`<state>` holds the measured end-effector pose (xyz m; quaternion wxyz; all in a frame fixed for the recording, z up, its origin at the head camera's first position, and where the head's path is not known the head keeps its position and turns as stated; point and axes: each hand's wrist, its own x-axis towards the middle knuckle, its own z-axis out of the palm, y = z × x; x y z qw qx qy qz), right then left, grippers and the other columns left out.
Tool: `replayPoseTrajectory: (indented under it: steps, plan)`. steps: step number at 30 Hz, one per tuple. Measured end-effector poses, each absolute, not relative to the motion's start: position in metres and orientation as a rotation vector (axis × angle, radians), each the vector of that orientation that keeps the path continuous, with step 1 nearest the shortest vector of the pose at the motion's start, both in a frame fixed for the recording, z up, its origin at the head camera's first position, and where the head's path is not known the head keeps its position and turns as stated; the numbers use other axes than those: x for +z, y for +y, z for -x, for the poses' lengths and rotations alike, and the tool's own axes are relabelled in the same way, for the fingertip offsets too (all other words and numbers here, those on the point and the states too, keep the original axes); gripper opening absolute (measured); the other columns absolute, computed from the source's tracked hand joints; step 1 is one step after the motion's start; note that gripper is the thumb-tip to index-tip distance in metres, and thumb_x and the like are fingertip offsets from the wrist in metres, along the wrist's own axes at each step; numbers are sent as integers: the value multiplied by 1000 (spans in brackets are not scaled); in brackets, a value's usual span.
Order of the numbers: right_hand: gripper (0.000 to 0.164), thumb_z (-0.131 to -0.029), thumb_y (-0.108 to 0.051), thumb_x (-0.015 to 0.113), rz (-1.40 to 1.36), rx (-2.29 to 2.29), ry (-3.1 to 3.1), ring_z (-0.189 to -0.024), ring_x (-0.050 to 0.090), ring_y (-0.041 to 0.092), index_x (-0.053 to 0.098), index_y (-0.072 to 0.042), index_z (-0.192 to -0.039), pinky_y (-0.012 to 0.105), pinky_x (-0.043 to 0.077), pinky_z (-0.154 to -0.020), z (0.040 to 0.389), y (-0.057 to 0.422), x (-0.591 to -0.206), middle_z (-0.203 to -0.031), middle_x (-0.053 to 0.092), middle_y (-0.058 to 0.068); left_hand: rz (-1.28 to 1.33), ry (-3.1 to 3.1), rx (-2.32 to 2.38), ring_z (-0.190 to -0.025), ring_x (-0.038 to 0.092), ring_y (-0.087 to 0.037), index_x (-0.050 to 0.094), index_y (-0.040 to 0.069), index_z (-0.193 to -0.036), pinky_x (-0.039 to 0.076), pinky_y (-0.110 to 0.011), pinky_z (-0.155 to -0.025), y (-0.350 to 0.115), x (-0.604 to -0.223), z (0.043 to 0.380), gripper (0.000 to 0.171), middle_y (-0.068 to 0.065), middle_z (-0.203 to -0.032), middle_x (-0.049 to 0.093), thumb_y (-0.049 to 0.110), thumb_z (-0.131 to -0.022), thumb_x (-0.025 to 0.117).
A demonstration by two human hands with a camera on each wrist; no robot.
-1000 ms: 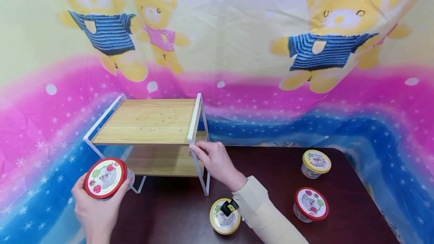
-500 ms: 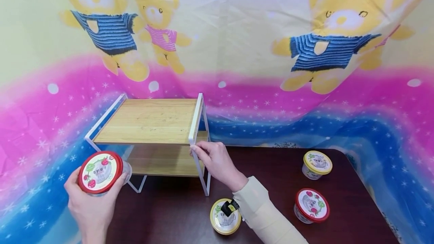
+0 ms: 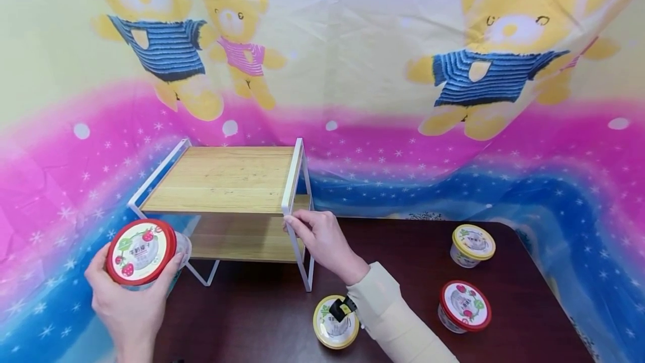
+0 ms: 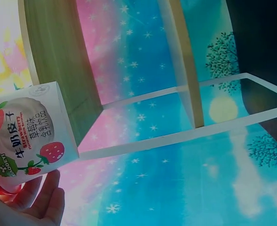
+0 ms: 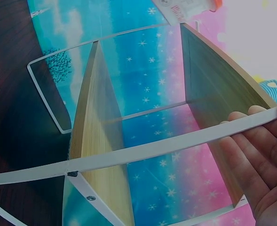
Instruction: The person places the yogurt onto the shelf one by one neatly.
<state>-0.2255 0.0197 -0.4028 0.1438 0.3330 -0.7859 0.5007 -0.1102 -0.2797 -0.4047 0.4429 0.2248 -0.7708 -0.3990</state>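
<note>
In the head view my left hand (image 3: 128, 310) holds a strawberry milk tub (image 3: 140, 252) by its sides, its red lid tilted toward the camera. The tub is raised beside the left front of a two-tier shelf rack (image 3: 221, 181) with wooden boards and a white frame. The left wrist view shows the printed tub wall (image 4: 32, 134) close to the rack. My right hand (image 3: 322, 242) pinches the rack's right front upright just below the top board. From the right wrist view, its fingers (image 5: 260, 162) curl around the white bar (image 5: 176, 147).
A yellow-lidded tub (image 3: 336, 324) stands on the dark table (image 3: 242, 324) near my right sleeve, partly covered by the wrist camera. Farther right are another yellow-lidded tub (image 3: 472, 246) and a red-lidded tub (image 3: 463, 307). A printed bear cloth (image 3: 363, 71) hangs behind the rack.
My left hand has carried the red-lidded tub left and slightly upward. The right hand keeps its grip on the upright, and the rack stays in place.
</note>
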Motion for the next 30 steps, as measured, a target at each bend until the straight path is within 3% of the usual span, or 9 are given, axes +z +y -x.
replayPoseTrajectory:
  steps: [7, 13, 17, 30]
  plan:
    - [32, -106, -33, 58, -946, 1438, -2272, -60, 53, 7, 78, -10, -95, 28, 49, -57, 224, 19, -402, -65, 59, -13, -565, -1926, -993, -129, 48, -14, 38, 34, -150, 40, -16, -98, -280, -398, 111, 93, 2, -142, 53, 33, -75, 93]
    - [31, -106, -32, 58, -956, 1447, -2262, -65, 57, 6, 78, -10, -96, 27, 50, -58, 225, 19, -403, -75, 70, -6, -520, -1911, -982, -127, 50, -13, 40, 32, -149, 43, -16, -96, -279, -388, 114, 93, 4, -140, 55, 31, -74, 94]
    - [29, -106, -32, 58, -954, 1447, -2259, -62, 55, 6, 78, -14, -95, 27, 49, -57, 224, 20, -402, -76, 70, -5, -473, -1889, -968, -127, 50, -12, 41, 30, -149, 43, -16, -96, -279, -380, 115, 91, 5, -140, 55, 29, -74, 94]
    - [30, -106, -31, 59, -955, 1447, -2251, -63, 56, 6, 78, -10, -95, 27, 49, -58, 225, 19, -402, -80, 72, -5, -438, -1879, -947, -127, 51, -13, 42, 29, -148, 44, -17, -96, -283, -369, 117, 89, 7, -140, 55, 30, -75, 93]
